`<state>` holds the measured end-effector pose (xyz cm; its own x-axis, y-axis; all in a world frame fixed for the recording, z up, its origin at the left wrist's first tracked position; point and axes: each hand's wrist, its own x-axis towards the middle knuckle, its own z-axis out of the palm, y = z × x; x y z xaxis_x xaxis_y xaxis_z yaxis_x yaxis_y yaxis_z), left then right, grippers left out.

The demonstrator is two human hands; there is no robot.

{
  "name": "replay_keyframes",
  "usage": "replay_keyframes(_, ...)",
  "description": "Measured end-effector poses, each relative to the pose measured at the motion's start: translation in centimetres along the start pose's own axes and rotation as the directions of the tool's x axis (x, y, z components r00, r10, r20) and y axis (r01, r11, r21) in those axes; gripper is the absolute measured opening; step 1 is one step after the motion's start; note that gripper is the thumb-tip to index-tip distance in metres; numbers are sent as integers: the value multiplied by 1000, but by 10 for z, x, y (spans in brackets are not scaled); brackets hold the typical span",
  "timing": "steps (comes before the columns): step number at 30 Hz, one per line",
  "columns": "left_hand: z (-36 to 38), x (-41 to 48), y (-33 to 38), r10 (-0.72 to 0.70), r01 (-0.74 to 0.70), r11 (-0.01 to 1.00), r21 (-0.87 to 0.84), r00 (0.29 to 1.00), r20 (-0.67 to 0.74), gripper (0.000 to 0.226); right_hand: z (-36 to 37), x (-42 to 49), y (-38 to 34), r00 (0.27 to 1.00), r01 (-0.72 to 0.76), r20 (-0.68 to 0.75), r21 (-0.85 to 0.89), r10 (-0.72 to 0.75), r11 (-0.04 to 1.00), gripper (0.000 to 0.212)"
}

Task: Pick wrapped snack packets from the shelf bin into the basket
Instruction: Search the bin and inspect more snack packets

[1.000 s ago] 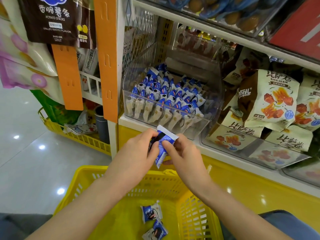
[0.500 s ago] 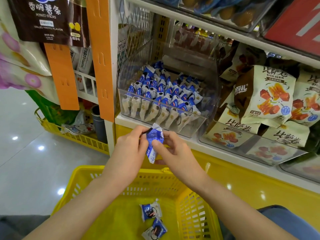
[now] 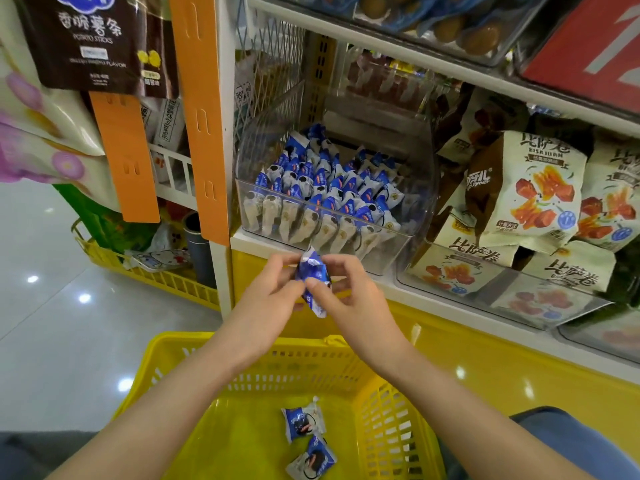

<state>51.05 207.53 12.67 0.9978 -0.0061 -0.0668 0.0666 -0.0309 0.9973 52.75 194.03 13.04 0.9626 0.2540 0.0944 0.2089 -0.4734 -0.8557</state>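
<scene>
a: where is the packet?

b: the blue-and-white crinkly foil snack packet (image 3: 313,282) is in the air, just in front of the clear plastic shelf bin (image 3: 420,188). as far as this view tells, it's about over the far rim of the yellow perforated plastic basket (image 3: 242,358). the left hand (image 3: 266,299) and the right hand (image 3: 356,299) each pinch one side between thumb and fingertips.

a: what's in the basket?

b: two matching packets (image 3: 303,422) lie on its bottom, close together.

a: what could go wrong?

b: i'd judge the foil slick and the pinch small. if the hands release unevenly, it may slip. being so near the rim, it could glance off onto the glossy tiled floor (image 3: 69,306). bringing it over the basket's middle first seems safer.
</scene>
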Motion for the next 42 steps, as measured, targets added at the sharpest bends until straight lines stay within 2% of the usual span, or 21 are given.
replay_keyframes(1,1,-1,2,-52,55,995,-80,998,45,16,0,-1,1,999,36,-32,-90,-39,995,38)
replay_keyframes(3,3,-3,1,-93,102,990,-99,991,96,31,1,-5,2,989,115,-58,-263,-135,958,52)
replay_keyframes(5,3,-3,2,-63,63,997,-46,998,15,22,4,-7,2,980,171,-46,-320,-196,932,61)
replay_keyframes(7,0,-2,2,-31,29,999,-26,995,-97,13,5,-7,0,980,192,-2,-254,-199,948,69)
replay_keyframes(9,-3,1,1,-22,18,999,-27,989,-149,14,5,-6,-2,989,144,37,-129,-140,981,70)
replay_keyframes(12,-6,2,1,-33,21,997,-79,986,-161,20,2,-3,-3,1000,8,-9,23,-8,1000,53)
replay_keyframes(14,-7,3,1,-32,21,997,-72,987,-161,17,-3,1,-5,998,-51,-32,137,56,989,40)
replay_keyframes(16,-7,5,2,-55,44,997,-71,986,-158,20,-7,3,-7,995,-101,19,218,99,971,27)
replay_keyframes(18,-6,7,3,-85,64,990,-125,983,-164,32,-7,2,-10,992,-117,85,247,98,962,25)
replay_keyframes(21,-6,8,8,-48,32,996,-82,979,-200,31,-4,-1,-14,993,-89,95,254,66,963,26)
replay_keyframes(23,-8,10,18,15,-21,999,-27,980,-199,27,-6,2,-18,998,-52,52,259,40,964,24)
replay_keyframes(26,-13,18,41,145,-155,987,-52,977,-159,16,-17,12,-30,1000,15,2,242,-16,970,20)
replay_keyframes(29,-23,35,63,292,-290,956,39,942,-166,16,-32,33,-48,996,83,-39,194,-77,977,19)
replay_keyframes(32,-37,60,73,421,-371,890,266,892,-163,18,-49,71,-62,986,92,-145,86,-78,992,16)
replay_keyframes(35,-48,83,68,406,-347,791,504,914,-9,34,-59,123,-64,947,34,-316,-68,-53,997,11)
replay_keyframes(37,-53,93,58,403,-356,646,675,910,94,41,-63,161,-58,924,-63,-382,-82,27,995,26)
replay_keyframes(39,-56,99,47,461,-414,438,798,865,196,36,-67,194,-46,895,-202,-421,-86,148,976,33)
replay_keyframes(40,-58,101,43,487,-449,350,822,837,249,36,-68,206,-40,891,-268,-405,-102,206,958,32)
replay_keyframes(42,-61,103,38,522,-505,270,820,792,316,48,-67,228,-25,894,-318,-365,-104,261,942,23)
